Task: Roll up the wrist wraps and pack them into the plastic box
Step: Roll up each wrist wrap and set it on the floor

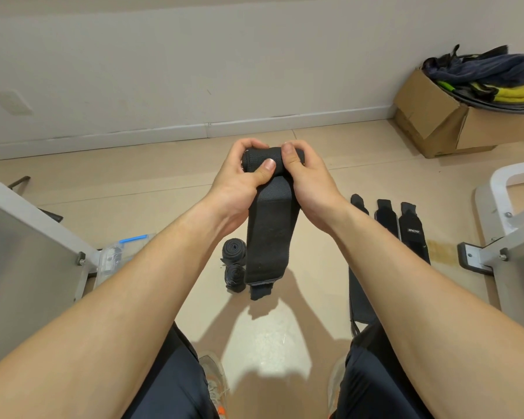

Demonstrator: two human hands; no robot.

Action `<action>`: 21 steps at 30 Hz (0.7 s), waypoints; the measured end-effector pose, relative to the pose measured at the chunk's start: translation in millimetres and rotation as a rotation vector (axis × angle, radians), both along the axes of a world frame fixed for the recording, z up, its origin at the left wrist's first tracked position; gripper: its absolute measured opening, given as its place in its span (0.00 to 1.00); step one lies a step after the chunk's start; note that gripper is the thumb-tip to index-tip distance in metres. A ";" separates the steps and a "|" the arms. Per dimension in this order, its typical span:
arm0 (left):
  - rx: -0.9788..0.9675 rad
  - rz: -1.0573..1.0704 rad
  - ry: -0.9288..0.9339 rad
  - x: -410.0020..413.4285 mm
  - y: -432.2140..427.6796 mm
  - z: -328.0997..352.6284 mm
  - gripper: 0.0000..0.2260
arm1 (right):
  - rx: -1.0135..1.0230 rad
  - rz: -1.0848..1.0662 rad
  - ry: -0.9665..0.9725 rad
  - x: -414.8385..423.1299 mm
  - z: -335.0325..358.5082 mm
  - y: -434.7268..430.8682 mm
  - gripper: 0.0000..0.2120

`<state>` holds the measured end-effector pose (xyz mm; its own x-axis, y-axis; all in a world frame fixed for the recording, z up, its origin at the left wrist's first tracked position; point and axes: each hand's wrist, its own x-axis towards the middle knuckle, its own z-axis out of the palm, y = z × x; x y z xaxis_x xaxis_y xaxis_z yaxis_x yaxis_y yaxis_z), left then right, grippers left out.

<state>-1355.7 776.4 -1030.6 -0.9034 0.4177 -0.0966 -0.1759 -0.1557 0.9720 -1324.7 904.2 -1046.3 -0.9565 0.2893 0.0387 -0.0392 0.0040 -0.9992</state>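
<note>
1. Wrist wrap (270, 237), a black one, is held up in the air in front of the person; its top end is rolled into a short tube and the rest hangs down flat.
2. Both hands grip the rolled part: the left hand (239, 179) curls around the left end with the thumb pressed on the front, and the right hand (306, 176) curls around the right end.
3. Two rolled wraps (234, 252) lie on the floor (270, 343) below, touching each other.
4. Three flat wraps (384, 219) lie side by side at the right (one shows a white logo).
5. The plastic box (112, 258) stands at the left, partly behind the left forearm.
</note>
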 end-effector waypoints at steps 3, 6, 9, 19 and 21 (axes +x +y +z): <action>-0.006 -0.009 -0.054 -0.8 0.3 2.1 0.12 | 0.005 0.007 0.045 0.5 -2.0 2.3 0.05; -0.161 0.064 -0.114 -3.4 2.4 2.4 0.25 | 0.044 0.000 0.059 2.1 -3.2 0.7 0.06; -0.317 0.060 -0.012 -1.1 4.2 1.2 0.36 | 0.038 0.001 0.063 3.5 -1.1 0.4 0.08; 0.024 0.079 -0.109 -5.1 4.2 0.3 0.09 | -0.198 0.072 -0.029 10.4 7.2 5.4 0.12; 0.051 0.103 -0.086 -6.4 4.0 1.6 0.09 | -0.198 0.060 -0.057 9.5 4.3 1.3 0.15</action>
<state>-1362.1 780.3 -1029.0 -0.9310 0.3295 -0.1570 -0.2391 -0.2256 0.9444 -1315.2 905.5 -1042.0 -0.9713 0.2281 -0.0674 0.0228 -0.1929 -0.9810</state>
